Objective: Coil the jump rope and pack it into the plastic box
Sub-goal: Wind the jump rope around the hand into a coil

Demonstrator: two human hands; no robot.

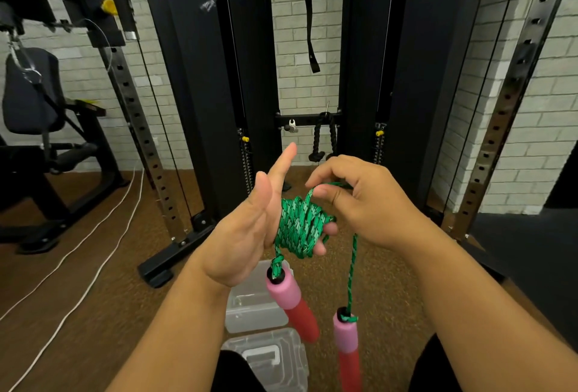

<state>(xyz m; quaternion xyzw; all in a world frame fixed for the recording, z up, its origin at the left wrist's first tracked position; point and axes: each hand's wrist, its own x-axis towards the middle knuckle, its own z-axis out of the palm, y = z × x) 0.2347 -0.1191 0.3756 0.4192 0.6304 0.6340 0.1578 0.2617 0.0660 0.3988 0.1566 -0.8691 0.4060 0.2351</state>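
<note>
jump rope (pixel 298 229) — coil around left hand (pixel 247 235)

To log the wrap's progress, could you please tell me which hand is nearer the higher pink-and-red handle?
Left. The left hand, carrying the coil, is just above the handle; the right hand pinches the strand up to its right.

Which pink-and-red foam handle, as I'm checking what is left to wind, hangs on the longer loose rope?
The lower pink-and-red foam handle, on the strand the right hand pinches; the other handle hangs right below the green rope coil.
</note>
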